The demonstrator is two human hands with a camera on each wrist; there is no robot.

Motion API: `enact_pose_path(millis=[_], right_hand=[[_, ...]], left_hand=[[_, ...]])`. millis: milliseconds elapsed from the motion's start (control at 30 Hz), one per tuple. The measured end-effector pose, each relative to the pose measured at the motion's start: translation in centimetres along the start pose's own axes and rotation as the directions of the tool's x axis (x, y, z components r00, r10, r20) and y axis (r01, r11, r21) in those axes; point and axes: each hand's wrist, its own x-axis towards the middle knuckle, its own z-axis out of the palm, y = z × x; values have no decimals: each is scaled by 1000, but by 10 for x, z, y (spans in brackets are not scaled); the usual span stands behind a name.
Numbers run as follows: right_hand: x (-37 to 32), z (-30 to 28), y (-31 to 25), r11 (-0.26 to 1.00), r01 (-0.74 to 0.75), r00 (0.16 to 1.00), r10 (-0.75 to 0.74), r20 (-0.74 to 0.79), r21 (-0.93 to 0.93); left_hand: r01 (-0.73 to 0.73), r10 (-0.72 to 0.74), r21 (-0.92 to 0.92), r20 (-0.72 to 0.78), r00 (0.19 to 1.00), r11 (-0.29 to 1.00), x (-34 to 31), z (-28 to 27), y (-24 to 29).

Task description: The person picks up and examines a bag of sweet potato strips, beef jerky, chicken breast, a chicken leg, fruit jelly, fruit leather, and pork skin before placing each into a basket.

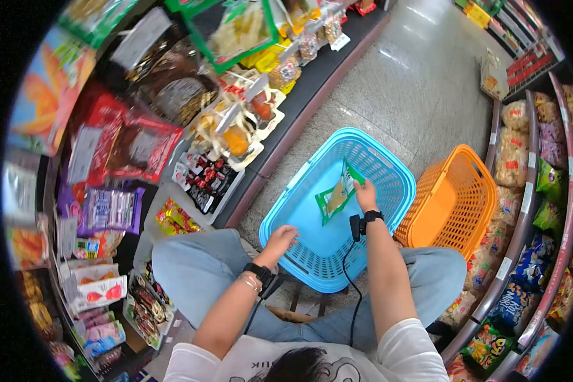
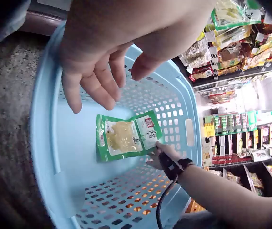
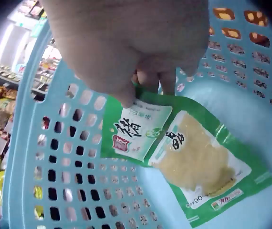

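At left, past the shelf (image 1: 302, 105), the left hand (image 1: 281, 242) is at the blue basket's (image 1: 315, 239) near-left rim, loosely open and empty. Inside the basket, the green packet (image 1: 335, 198) is tilted, its far-right end pinched by the right hand (image 1: 366, 196). The step looks like positioning the packet — any shift calls for a steady pinch, letting go for spread fingers. Its label reads "猪" and "90"; the red logo is unclear. Right: an orange basket (image 1: 465, 210).
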Motion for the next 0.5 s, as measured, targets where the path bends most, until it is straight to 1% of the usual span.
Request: enact_pose_path(millis=[33,67,167,200,300,333,400,433,467,500], right_hand=[[-8,-2,-14,1000,-6,998,5,59,13],[-12,1,-17,998,8,998,-12,63,65],[-33,3,-28,940,-91,986,39,161,329],[-45,0,-43,928,-52,980,-22,195,368],[-82,-20,-96,844,-109,968,-29,247,526],[-97,-30,-120,814,-142,960,-26,280,563],[-119,-43,-150,850,-74,939,-117,323,522],[-131,-50,-173,863,-35,925,-163,343,504],[-146,-54,-194,835,-28,893,-226,390,549],[-161,-56,-216,821,-42,876,-244,416,569]], left_hand=[[-53,52,30,25,998,998,0,1,-3],[-79,78,60,14,997,995,-1,3,-6],[-247,247,151,20,969,957,-2,8,-17],[-322,330,176,-21,944,930,0,10,-22],[-475,485,147,-38,874,867,-5,9,-27],[-489,501,134,-81,862,862,-14,8,-23],[-516,528,112,-162,834,849,-34,7,-14],[-564,590,174,-212,779,807,-39,4,-11],[-601,647,239,-255,719,763,-44,1,-9],[-626,697,306,-293,654,717,-50,-3,-9]])
